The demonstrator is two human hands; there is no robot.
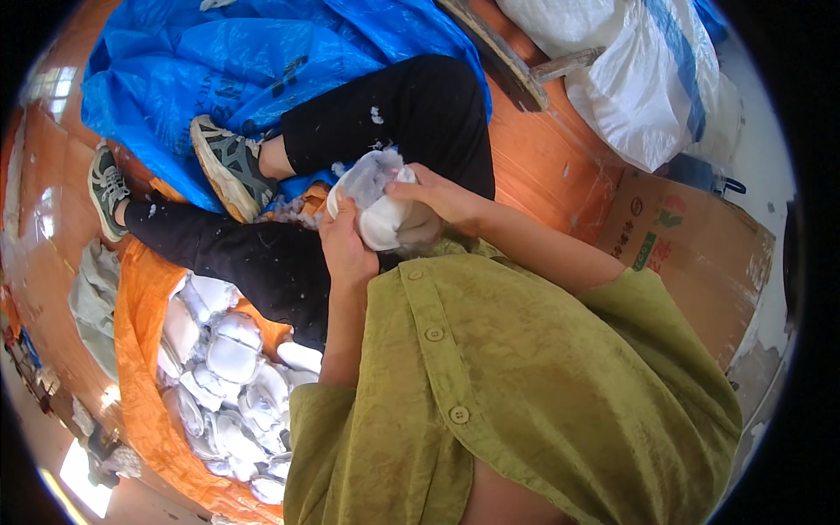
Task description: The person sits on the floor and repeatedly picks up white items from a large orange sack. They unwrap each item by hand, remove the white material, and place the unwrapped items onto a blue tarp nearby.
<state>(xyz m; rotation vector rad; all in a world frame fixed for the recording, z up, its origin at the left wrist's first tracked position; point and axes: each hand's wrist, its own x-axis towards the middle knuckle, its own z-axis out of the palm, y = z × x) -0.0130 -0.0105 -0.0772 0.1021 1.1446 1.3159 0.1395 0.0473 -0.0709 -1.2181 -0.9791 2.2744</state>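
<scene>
Shirt point(542, 350): olive green, buttoned down the front, nearer your body than your left grip point(346, 234) and your right grip point(442, 197).
Floor point(547, 175): orange-red, showing to the right of your right grip and far out to the left of your left one.
Blue sheeting point(236, 61): crumpled plastic, spread beyond both grips and leftward.
Trousers point(402, 114): black, legs bent; one knee sits just beyond your right grip, the other leg runs off left of your left grip.
Orange sack point(144, 367): mouth open, left of your left grip and nearer you.
White sack point(612, 79): blue-striped, well beyond your right grip and to its right.
Cardboard box point(700, 245): brown, well apart from your right grip, on its right.
Heaped pieces point(232, 359): white, rounded, piled inside the orange sack, left of your left grip.
Shoes point(232, 171): grey-green with pale soles, left of both grips.
Padded piece point(381, 223): white, cupped, greyish fluff at its far side, held between your two grips.
Left grip: partly closed, thumb up, holding the piece's left side.
Right grip: partly closed, thumb over the right rim; you cannot see all its fingers.
Tufts point(376, 114): pale, on the trousers beyond your grips.
</scene>
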